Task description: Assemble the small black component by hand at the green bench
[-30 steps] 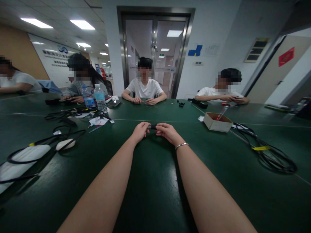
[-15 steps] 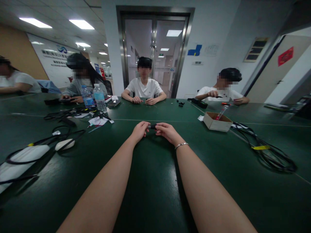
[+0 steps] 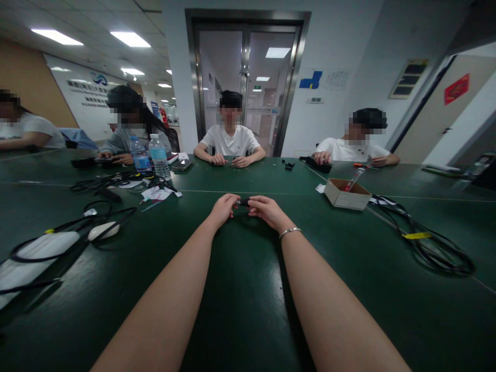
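Note:
Both my arms stretch forward over the dark green table (image 3: 248,289). My left hand (image 3: 223,208) and my right hand (image 3: 267,211) meet at the table's middle and pinch a small black part (image 3: 244,202) between their fingertips. The part is mostly hidden by the fingers. A thin bracelet (image 3: 290,232) sits on my right wrist.
An open cardboard box (image 3: 346,194) with a red-handled tool stands to the right. Black cables (image 3: 430,243) with a yellow tag coil at far right. At left lie cables, a white mouse-like object (image 3: 103,230), papers and water bottles (image 3: 159,156). Several people sit around the table.
My hands stay together on the small black part. The person at the back right lowered a hand onto the table.

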